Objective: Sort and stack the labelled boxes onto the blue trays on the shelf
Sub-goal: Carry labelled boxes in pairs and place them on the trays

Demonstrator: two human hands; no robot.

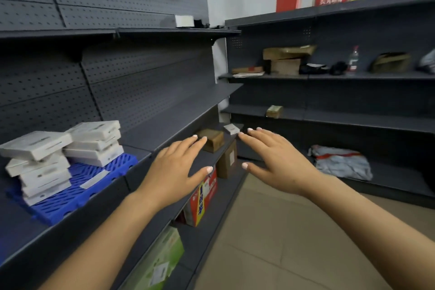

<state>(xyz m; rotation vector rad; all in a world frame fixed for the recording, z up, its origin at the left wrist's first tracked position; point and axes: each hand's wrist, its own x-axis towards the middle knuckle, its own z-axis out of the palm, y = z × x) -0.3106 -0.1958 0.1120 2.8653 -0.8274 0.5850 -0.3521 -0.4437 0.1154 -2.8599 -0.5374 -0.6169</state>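
On the left shelf (131,186), a blue tray (77,186) carries two stacks of white labelled boxes (70,148), the nearer stack leaning unevenly. Left hand (174,169) and right hand (275,162) hover in front of the shelf, palms down, fingers straight and spread, grasping nothing. Beyond the fingertips, on a lower shelf, sit a brown box (211,140) and a small white box (231,128). Below: red-yellow carton (202,200), green carton (157,259).
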